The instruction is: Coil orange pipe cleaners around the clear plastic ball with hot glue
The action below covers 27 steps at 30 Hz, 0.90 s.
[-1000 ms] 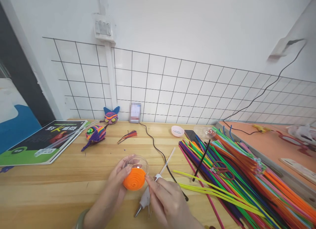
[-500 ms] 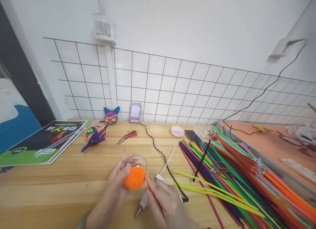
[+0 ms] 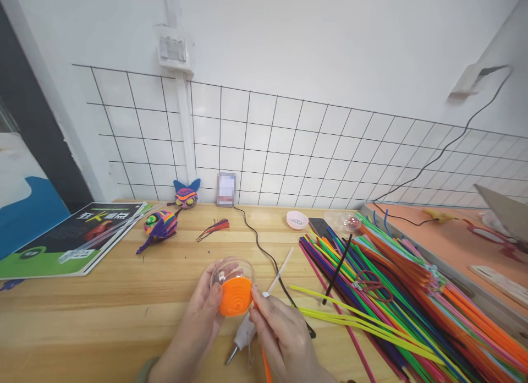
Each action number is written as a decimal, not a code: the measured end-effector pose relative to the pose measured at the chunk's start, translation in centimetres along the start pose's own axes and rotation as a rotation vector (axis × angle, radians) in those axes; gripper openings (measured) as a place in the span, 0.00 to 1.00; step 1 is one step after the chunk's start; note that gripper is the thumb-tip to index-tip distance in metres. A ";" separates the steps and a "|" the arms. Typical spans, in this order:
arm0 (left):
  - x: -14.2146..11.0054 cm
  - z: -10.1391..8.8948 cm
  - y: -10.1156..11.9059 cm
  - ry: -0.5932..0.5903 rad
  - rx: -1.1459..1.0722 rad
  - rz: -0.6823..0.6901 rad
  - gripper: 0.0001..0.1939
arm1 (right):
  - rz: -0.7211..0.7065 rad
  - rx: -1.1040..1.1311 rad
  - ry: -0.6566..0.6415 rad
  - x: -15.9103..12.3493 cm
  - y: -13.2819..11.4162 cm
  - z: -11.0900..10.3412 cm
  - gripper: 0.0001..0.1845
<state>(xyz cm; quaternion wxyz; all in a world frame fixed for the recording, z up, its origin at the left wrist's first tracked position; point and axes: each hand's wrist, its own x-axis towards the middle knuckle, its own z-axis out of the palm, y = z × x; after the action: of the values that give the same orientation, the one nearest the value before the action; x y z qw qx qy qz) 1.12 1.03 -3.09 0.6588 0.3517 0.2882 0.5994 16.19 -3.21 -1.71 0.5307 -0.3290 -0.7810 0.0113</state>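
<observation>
We find the left hand (image 3: 200, 317) gripping a clear plastic dome (image 3: 231, 268), partly covered by coiled orange pipe cleaner (image 3: 236, 299), over the table (image 3: 103, 328), off its back edge; the right hand (image 3: 286, 330) pinches the pipe cleaner.

The left hand (image 3: 202, 308) held a clear round shell (image 3: 233, 267) with a coiled orange disc (image 3: 237, 297) on its six o'clock side; at the disc's three o'clock edge, the right hand (image 3: 282, 333) pinched an orange strand (image 3: 267, 365). From the shell, a glue gun (image 3: 245, 333) lay at five o'clock, piled pipe cleaners (image 3: 396, 267) at three, a striped figure (image 3: 160, 227) at ten.
</observation>
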 end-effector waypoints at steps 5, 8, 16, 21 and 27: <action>0.3 -0.7 -0.4 -0.027 0.068 0.083 0.31 | 0.009 0.019 0.020 0.1 0.3 -0.2 0.24; 0.3 -0.8 -0.4 -0.073 0.035 0.080 0.33 | 0.022 0.028 0.034 0.2 0.5 -0.3 0.24; 0.5 -1.1 -0.7 -0.078 0.046 0.045 0.35 | 0.033 0.031 0.049 0.4 1.2 -1.0 0.23; 0.3 -0.3 0.3 -0.035 0.074 0.010 0.33 | 0.052 0.042 0.005 0.3 1.6 -1.3 0.24; -0.4 0.4 0.8 -0.049 0.069 0.035 0.29 | 0.042 0.043 -0.030 0.3 1.7 -1.5 0.24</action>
<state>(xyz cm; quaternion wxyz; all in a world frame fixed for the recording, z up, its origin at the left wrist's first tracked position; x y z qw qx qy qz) 0.98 0.64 -2.24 0.6425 0.3940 0.2862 0.5917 18.29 -2.19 -1.41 0.5256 -0.3335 -0.7814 0.0440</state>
